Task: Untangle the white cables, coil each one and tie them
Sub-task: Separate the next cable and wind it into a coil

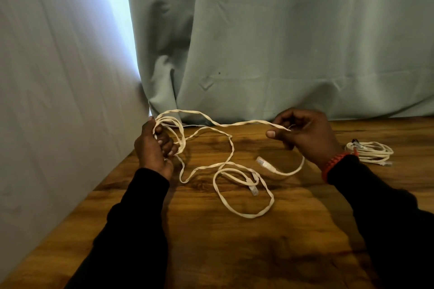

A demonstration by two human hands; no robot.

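A flat white cable (244, 195) lies in loose loops on the wooden table (234, 253), with clear plugs showing at the middle (254, 191) and near my right wrist (263, 162). My left hand (156, 148) grips a few coiled loops of this cable at the table's left side. One strand runs from those loops across to my right hand (305, 135), which pinches it between thumb and fingers, a little above the table. A second white cable (370, 151) lies coiled on the table to the right of my right wrist.
A grey-green curtain (281, 42) hangs along the table's far edge. A pale wall (58, 77) runs along the left edge. An orange band (332, 164) circles my right wrist. Bare wood fills the near part of the table.
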